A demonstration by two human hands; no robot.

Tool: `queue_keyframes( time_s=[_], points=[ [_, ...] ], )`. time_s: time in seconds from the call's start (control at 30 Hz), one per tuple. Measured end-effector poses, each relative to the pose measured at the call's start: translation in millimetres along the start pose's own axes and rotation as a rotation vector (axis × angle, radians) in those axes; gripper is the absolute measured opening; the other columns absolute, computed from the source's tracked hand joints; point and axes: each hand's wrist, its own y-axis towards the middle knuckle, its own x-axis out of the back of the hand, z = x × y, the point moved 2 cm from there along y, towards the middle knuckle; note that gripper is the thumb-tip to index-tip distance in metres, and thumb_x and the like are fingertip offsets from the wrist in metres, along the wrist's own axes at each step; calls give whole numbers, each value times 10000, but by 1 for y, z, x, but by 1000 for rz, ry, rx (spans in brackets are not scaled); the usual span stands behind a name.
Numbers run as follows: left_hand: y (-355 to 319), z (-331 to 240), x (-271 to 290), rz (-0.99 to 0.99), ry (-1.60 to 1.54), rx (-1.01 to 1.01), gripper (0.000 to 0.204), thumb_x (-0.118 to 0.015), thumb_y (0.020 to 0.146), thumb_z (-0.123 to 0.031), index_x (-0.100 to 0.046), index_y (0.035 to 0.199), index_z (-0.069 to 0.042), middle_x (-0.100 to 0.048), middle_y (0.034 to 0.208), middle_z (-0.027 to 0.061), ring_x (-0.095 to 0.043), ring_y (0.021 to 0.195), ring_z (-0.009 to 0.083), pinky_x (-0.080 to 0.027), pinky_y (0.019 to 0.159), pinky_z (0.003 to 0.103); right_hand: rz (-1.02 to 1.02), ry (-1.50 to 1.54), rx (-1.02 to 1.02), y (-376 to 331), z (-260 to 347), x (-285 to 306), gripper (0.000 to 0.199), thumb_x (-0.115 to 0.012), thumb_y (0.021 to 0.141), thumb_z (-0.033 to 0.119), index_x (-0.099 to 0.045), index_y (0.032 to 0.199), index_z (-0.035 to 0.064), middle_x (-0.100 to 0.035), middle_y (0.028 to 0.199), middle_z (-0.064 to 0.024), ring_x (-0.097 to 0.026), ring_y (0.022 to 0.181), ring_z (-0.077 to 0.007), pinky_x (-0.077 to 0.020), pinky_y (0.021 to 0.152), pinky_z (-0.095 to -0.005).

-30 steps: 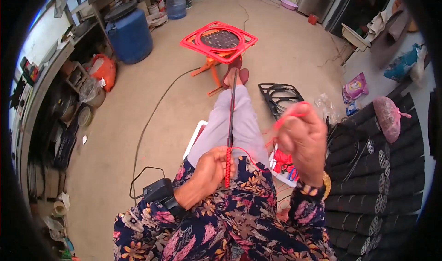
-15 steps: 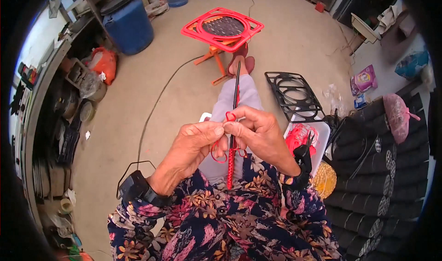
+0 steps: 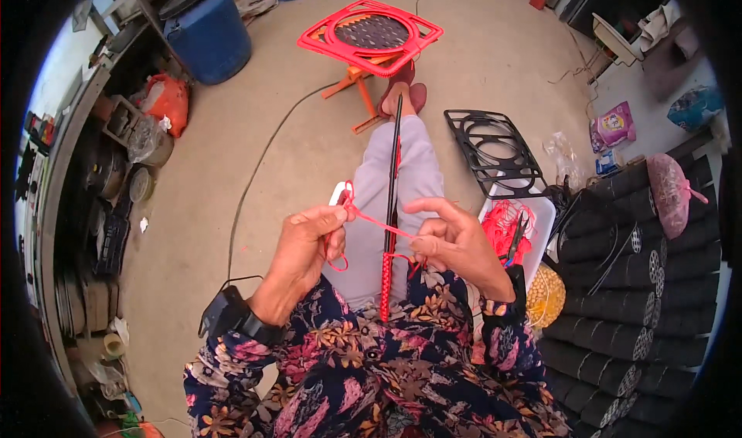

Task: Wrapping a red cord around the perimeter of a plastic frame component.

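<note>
My left hand [image 3: 309,241] pinches a thin red cord [image 3: 376,222], with a loop standing above the fingertips and another hanging below. The same cord runs taut across to my right hand [image 3: 456,241], where thumb and fingers close on it and the index finger stretches out to the left. Beneath the cord, a long black frame seen edge-on [image 3: 395,168] lies along my lap. Its near end is covered in red woven cord [image 3: 385,287]. A short red strand leads from that wrapped part toward my right hand.
Ahead, a red square frame [image 3: 340,58] rests on an orange stool [image 3: 363,102]. At right, a black frame [image 3: 464,148] leans by a white tray [image 3: 545,214] holding tangled red cord [image 3: 502,229] and a cutting tool. A dark cable [image 3: 267,148] crosses the floor at left.
My hands, close together before, have moved apart, left hand leftward and right hand slightly rightward. The red cord is now stretched between them.
</note>
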Motion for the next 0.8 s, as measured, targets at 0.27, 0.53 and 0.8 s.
queue_keyframes(
  time_s=[0.27, 0.53, 0.8],
  points=[
    [-1, 30, -1, -81, -48, 72, 144, -571, 898, -93, -623, 924, 38, -534, 555, 48, -442, 436, 117, -351, 447, 235, -67, 111, -4, -15, -30, 18, 172, -613, 880, 90, -649, 1027, 7, -609, 705, -7, -467, 530, -40, -344, 482, -185],
    [-2, 51, -7, -117, 35, 135, 121, -570, 897, -89, -624, 899, 19, -554, 558, 42, -467, 433, 103, -352, 413, 225, -90, -426, 240, 0, -36, -6, 95, -644, 839, 65, -696, 915, 43, -591, 746, -33, -529, 656, -93, -408, 583, -233],
    [-15, 54, -23, -66, 264, 118, 124, -564, 903, -74, -642, 833, -7, -603, 609, 21, -502, 455, 71, -396, 430, 198, -170, -167, 193, -4, -66, -23, 142, -655, 859, 95, -672, 955, -8, -602, 759, -39, -511, 673, -66, -404, 588, -233]
  ],
)
